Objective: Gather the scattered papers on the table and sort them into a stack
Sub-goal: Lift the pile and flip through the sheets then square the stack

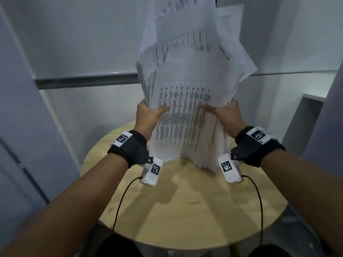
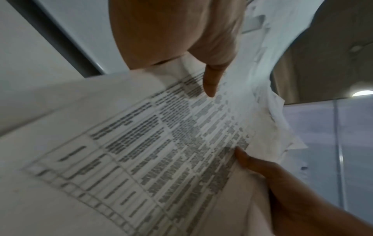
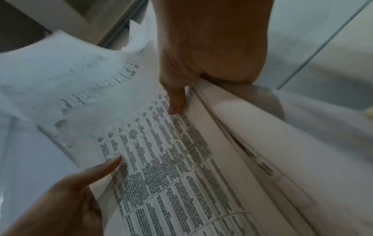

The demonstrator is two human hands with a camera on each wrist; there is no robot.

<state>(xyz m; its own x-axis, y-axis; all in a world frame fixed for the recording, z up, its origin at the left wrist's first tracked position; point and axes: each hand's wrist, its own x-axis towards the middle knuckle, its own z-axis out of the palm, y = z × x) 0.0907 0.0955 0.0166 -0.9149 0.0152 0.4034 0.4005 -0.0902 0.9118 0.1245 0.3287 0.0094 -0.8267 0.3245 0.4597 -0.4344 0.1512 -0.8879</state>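
Observation:
A thick bundle of white printed papers [image 1: 187,75] stands upright above the round wooden table [image 1: 185,206], its top sheets uneven and fanned. My left hand [image 1: 148,115] grips its left edge, thumb across the front sheet. My right hand [image 1: 224,113] grips the right edge the same way. The bundle's lower edge hangs just above the tabletop, or touches it. In the left wrist view my left hand [image 2: 177,47] lies over the table-printed papers [image 2: 161,151], with the right hand [image 2: 262,169] lower right. The right wrist view shows my right hand [image 3: 201,63] on the papers [image 3: 171,167] and the left hand [image 3: 76,191].
The table has a rounded front edge close to me. A white wall with a grey rail [image 1: 83,82] runs behind it. A grey-white cabinet [image 1: 306,119] stands at the right. Black cables [image 1: 120,204] hang from both wrist cameras.

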